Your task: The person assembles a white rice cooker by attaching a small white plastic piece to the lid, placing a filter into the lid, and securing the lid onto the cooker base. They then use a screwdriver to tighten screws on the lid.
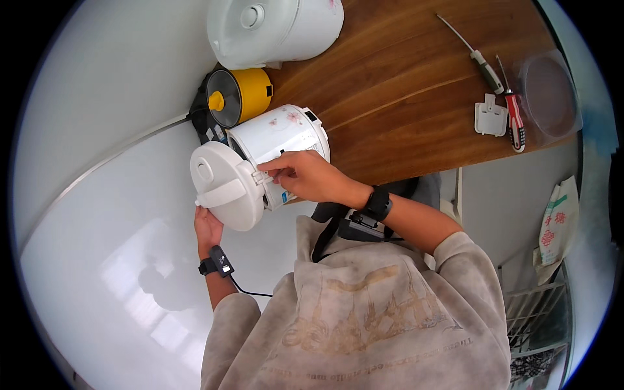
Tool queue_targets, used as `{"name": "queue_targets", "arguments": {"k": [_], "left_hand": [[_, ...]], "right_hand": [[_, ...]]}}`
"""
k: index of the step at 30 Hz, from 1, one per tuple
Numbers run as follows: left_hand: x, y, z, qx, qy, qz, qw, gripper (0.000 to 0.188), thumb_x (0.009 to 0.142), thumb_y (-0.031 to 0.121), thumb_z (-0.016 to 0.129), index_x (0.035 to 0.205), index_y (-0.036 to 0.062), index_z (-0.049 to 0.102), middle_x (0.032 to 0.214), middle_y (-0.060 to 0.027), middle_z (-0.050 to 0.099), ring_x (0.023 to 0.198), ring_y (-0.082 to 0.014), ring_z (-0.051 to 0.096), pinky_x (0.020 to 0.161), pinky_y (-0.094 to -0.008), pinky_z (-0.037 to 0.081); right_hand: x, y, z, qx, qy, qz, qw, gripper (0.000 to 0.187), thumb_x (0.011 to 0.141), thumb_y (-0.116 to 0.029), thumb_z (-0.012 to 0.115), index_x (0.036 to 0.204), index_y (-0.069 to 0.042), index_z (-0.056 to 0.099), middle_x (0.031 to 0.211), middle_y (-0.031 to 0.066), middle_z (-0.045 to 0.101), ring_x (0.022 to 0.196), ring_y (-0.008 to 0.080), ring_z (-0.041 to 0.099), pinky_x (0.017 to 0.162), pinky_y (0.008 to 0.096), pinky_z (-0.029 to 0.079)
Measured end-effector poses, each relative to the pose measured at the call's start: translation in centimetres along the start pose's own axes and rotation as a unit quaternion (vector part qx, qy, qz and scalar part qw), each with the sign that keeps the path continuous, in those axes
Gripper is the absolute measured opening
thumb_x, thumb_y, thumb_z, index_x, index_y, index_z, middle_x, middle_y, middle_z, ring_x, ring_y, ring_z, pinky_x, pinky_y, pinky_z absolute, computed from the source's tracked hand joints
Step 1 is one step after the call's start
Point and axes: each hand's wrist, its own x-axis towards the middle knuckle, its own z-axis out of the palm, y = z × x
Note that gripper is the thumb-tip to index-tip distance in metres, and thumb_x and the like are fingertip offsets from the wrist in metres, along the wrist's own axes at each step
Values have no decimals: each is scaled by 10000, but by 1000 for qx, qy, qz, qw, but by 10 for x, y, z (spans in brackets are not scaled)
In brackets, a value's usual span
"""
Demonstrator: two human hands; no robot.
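- white rice cooker [279, 140] tipped on its side at worktop [403, 84] edge, lid [224, 185] facing 8 o'clock
- left hand [208, 229] under lid, fingers hidden, cannot tell
- right hand [305, 175] fingers pinching lid latch [261, 177]
- screwdrivers [504, 97] at 2 o'clock

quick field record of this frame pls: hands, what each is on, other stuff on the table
left hand: under the lid, supporting it
right hand: fingertips at the lid's latch, resting on white rice cooker
cooker pose: on its side at the wooden table edge
behind: yellow cooker, large white cooker
far right: two screwdrivers, white plastic part, clear container
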Motion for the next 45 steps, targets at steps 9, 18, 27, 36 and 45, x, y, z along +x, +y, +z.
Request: {"name": "queue_targets", "arguments": {"k": [9, 18, 27, 36, 45], "left_hand": [[-14, -3, 0, -20, -69, 15, 997, 425, 1051, 289, 424, 1399, 44, 425, 1420, -92, 500, 1309, -233, 481, 1091, -429, 398], [-44, 23, 40, -34, -177, 94, 979, 641, 951, 206, 628, 1478, 9, 321, 1418, -120, 493, 1293, -233, 504, 1081, -405, 415], [-96, 89, 125, 65, -242, 139, 958, 761, 847, 225, 757, 1446, -23, 360, 1350, -125, 528, 1234, -206, 522, 1056, -352, 413], [-77, 74, 175, -20, -353, 112, 929, 332, 996, 309, 581, 1155, 24, 519, 1144, -113, 628, 1009, -231, 642, 857, -351, 528], [-28, -68, 202, 373, -246, 345, 826, 759, 804, 303, 720, 1399, -7, 363, 1216, -279, 597, 1113, -401, 607, 953, -466, 491]], "right_hand": [[2, -19, -23, -21, -2, 90, 996, 403, 838, 67, 526, 1205, -65, 627, 984, 97, 695, 922, 172, 706, 807, 292, 545], [9, -23, -39, 20, 42, 169, 984, 344, 827, -34, 657, 1171, -35, 636, 1020, 124, 712, 934, 202, 678, 831, 326, 533], [7, -96, -26, -320, 2, -24, 947, 477, 781, -51, 688, 1238, -45, 552, 1121, 137, 636, 956, 311, 650, 806, 347, 541], [1, -123, -30, -335, 102, 8, 936, 224, 758, -26, 714, 931, -14, 572, 823, 139, 650, 748, 318, 652, 701, 344, 534], [0, -102, -31, -389, 109, -82, 911, 216, 777, -18, 657, 970, -31, 561, 846, 183, 649, 808, 408, 638, 654, 391, 512]]}}
